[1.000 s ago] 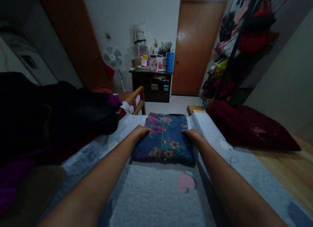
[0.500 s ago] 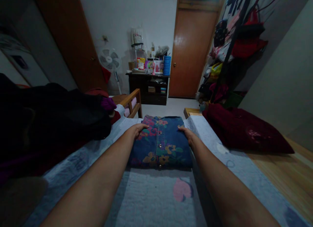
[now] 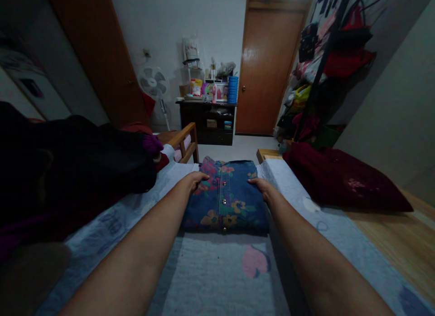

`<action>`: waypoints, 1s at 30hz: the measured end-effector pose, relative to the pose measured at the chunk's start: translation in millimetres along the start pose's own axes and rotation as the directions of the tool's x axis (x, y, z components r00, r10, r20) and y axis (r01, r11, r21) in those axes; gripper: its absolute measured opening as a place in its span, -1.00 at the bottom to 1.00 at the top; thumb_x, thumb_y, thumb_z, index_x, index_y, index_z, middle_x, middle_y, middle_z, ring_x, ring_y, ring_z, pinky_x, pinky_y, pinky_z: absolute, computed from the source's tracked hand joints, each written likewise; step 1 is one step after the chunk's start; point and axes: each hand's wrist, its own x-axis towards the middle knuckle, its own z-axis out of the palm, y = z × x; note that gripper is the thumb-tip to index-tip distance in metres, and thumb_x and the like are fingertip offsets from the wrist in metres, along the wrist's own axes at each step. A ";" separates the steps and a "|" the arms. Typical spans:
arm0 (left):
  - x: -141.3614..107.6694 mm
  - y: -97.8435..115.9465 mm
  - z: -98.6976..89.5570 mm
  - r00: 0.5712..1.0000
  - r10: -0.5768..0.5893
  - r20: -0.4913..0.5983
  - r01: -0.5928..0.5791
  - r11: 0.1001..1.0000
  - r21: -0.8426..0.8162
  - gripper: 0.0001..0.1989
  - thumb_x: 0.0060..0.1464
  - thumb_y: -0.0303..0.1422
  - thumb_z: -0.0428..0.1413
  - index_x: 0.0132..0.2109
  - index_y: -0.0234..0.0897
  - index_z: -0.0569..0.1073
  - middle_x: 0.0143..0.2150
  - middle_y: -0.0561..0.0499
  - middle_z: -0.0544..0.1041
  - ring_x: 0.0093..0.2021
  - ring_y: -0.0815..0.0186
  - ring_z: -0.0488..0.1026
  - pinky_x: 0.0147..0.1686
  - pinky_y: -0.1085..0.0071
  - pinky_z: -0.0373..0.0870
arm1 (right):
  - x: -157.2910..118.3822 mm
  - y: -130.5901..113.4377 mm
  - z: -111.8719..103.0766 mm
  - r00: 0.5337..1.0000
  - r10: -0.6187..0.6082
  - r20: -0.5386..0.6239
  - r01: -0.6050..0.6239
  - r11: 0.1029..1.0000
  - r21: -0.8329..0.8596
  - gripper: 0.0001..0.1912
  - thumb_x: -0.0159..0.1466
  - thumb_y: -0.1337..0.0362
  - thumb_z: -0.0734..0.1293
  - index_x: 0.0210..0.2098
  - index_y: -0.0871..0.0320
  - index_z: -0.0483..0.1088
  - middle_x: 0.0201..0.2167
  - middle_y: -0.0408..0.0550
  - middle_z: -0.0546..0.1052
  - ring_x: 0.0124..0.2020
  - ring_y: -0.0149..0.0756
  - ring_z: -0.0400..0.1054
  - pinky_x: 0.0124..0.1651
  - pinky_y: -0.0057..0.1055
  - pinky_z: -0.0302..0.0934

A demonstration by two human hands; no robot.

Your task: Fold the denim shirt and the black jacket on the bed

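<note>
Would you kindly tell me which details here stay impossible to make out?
- Most fingers of the left hand and right hand: head view, hidden by the folded floral garment and the hands themselves.
- Left end of the dark clothing pile: head view, cut off by the picture's edge.
- Items on the cabinet: too small.

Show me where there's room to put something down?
Bare quilt lies this side of the shirt, between the arms. More shows between the right arm and the red cloth; bare wood borders that cloth. Dark clothes crowd the left.
</note>
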 end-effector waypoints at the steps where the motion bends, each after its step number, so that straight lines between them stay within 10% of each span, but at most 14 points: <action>1: -0.1 -0.7 0.3 1.000 0.011 0.004 -0.011 1.000 -0.013 -0.81 0.01 -0.41 0.12 -0.17 -0.32 0.45 -0.54 -0.09 0.57 -0.71 0.12 0.45 -0.65 0.22 0.46 | -1.2 -0.7 0.5 1.000 0.003 -0.012 -0.003 1.000 0.009 -0.76 0.20 0.37 0.20 -0.15 0.20 0.38 -0.58 -0.06 0.52 -0.55 -0.20 0.44 -0.25 -0.12 0.39; 11: -44.4 15.4 -6.9 0.975 0.214 0.067 -0.200 0.966 -0.164 -0.70 -0.11 -0.50 0.16 -0.14 -0.35 0.45 -0.53 -0.05 0.57 -0.63 0.17 0.50 -0.63 0.30 0.48 | -28.5 -26.8 10.1 0.988 -0.150 -0.017 0.151 0.980 0.131 -0.54 0.02 0.49 0.27 -0.07 0.11 0.34 -0.46 -0.12 0.58 -0.49 -0.26 0.48 -0.20 -0.21 0.40; 19: -88.2 42.7 0.2 0.777 0.628 0.045 -0.596 0.756 -0.270 -0.54 -0.26 -0.57 0.19 -0.09 -0.31 0.46 -0.46 0.03 0.59 -0.56 0.23 0.52 -0.47 0.25 0.54 | -67.0 -61.5 23.0 0.911 -0.412 -0.013 0.408 0.897 0.169 -0.56 -0.01 0.51 0.31 -0.14 0.05 0.35 -0.42 -0.18 0.58 -0.45 -0.26 0.46 -0.23 -0.20 0.40; 30: -171.3 2.8 2.5 0.646 0.757 0.101 -0.701 0.640 -0.313 -0.47 -0.27 -0.45 0.33 -0.04 -0.31 0.47 -0.18 -0.08 0.62 -0.28 0.17 0.58 -0.22 0.21 0.54 | -138.5 -38.3 29.6 0.882 -0.470 0.006 0.458 0.862 0.215 -0.60 0.03 0.41 0.37 -0.12 0.09 0.39 -0.31 -0.09 0.61 -0.35 -0.22 0.49 -0.15 -0.23 0.38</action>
